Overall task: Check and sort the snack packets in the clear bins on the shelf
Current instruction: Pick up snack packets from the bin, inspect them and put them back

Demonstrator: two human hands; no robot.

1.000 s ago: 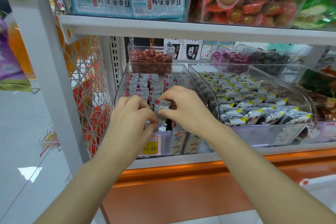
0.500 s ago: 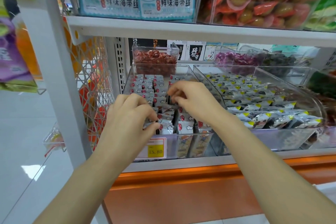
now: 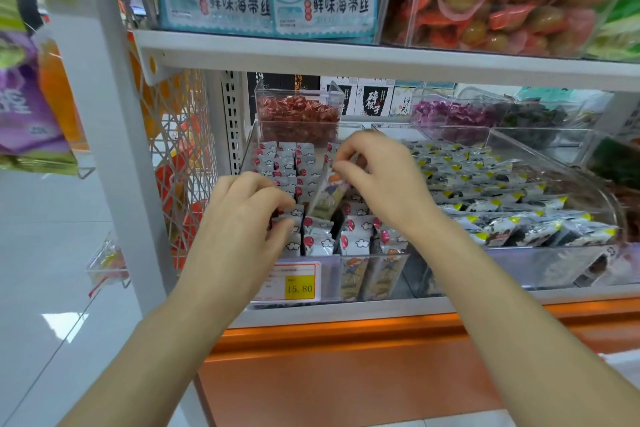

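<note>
Nearby: red-candy bin (image 3: pixel 294 92) behind pinched packet (image 3: pixel 327 196); yellow-tipped bin (image 3: pixel 540 263) right; price tag (image 3: pixel 294 282) front.

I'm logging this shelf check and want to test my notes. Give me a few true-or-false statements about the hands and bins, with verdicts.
1. The right hand pinches a packet tilted above the rows. True.
2. The price tag reads 25.80. False: it reads 15.80.
3. The back bin holds red sweets. True.
4. The left hand hangs at the person's side. False: it grips front-row packets.
</note>
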